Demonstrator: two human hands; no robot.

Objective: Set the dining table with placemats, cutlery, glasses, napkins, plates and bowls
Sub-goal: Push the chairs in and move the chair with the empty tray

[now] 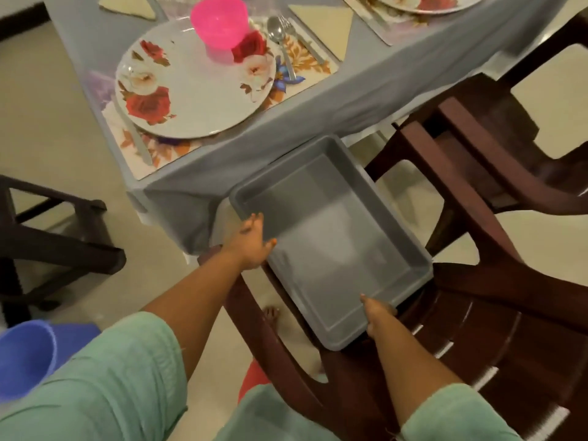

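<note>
The person is holding a grey tray [334, 237] over the seat of a dark brown chair [496, 329] beside the bench [366, 81], the left hand [251, 243] gripping its long side rim and the right hand [378, 316] clasping the near corner. The tray is lying bare inside (a shallow plastic rectangle with rounded corners). On the bench a rose-patterned plate [194, 81] is sitting on a floral placemat [302, 55], carrying a pink bowl [219, 20], with a spoon [280, 39] just beside it.

Home dining room, clothed table [366, 90], floral plate [197, 87], wooden chairs [477, 192], tiled floor [47, 128]
</note>
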